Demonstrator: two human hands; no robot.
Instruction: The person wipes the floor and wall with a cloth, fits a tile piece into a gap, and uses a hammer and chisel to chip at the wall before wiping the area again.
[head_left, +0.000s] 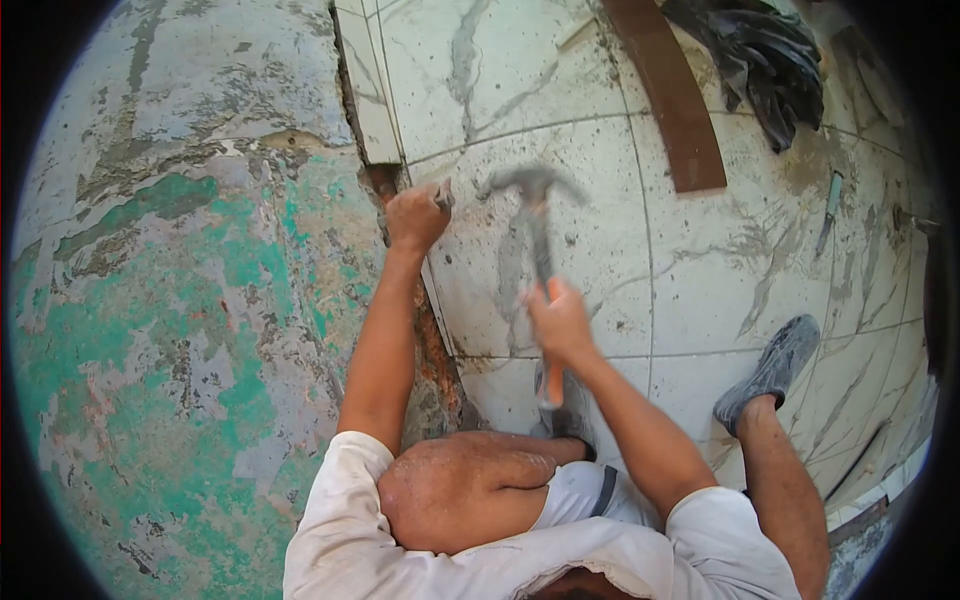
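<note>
My left hand [414, 218] is closed around a short dark metal tool that looks like a chisel [445, 195]. Only its end shows past my fist; the rest is hidden. The fist is at the foot of the wall, beside a broken gap [383, 178] where the wall meets the tiled floor. In my right hand [562, 322] is a claw hammer [541, 245], gripped by its handle. Its head is raised to the right of my left fist, apart from it and blurred by motion.
The wall [180, 350] on the left has peeling green paint. Marbled tiles [720, 290] cover the floor, with crumbs of debris. A brown strip [670, 100], a black plastic bag [770, 65] and a thin tool [830, 212] lie to the right. My shod foot [770, 370] is at the right.
</note>
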